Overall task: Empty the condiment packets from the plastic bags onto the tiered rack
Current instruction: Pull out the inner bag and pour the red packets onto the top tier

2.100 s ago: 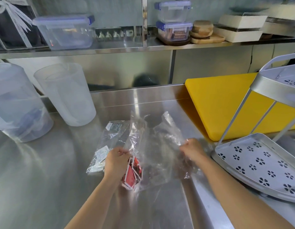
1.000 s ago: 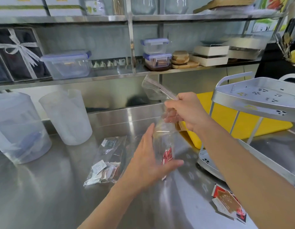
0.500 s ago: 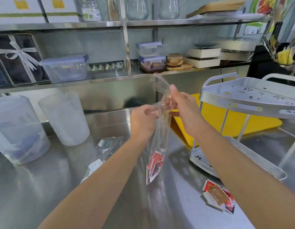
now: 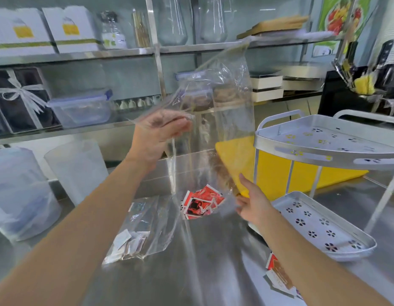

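Note:
My left hand (image 4: 160, 131) grips the top edge of a clear plastic bag (image 4: 227, 111) and holds it high above the steel counter. Several red condiment packets (image 4: 200, 204) lie bunched in the bag's bottom. My right hand (image 4: 251, 202) pinches the bag's lower right corner, beside those packets. The grey tiered rack stands to the right, its upper tier (image 4: 324, 151) and lower tier (image 4: 286, 202) both bare. A second clear bag (image 4: 147, 221) with white packets lies flat on the counter under my left forearm. A few loose red packets (image 4: 277, 277) lie partly hidden behind my right forearm.
A yellow cutting board (image 4: 277, 173) lies behind the rack. Two frosted plastic jugs (image 4: 76, 171) stand at the left. Steel wall shelves (image 4: 81, 54) behind hold boxes, lidded containers and glassware. A dark knife block (image 4: 368, 85) sits at the far right.
My right hand has left the bag's top and dropped to its lower corner. My left hand has lifted the top higher, so the bag now hangs stretched out.

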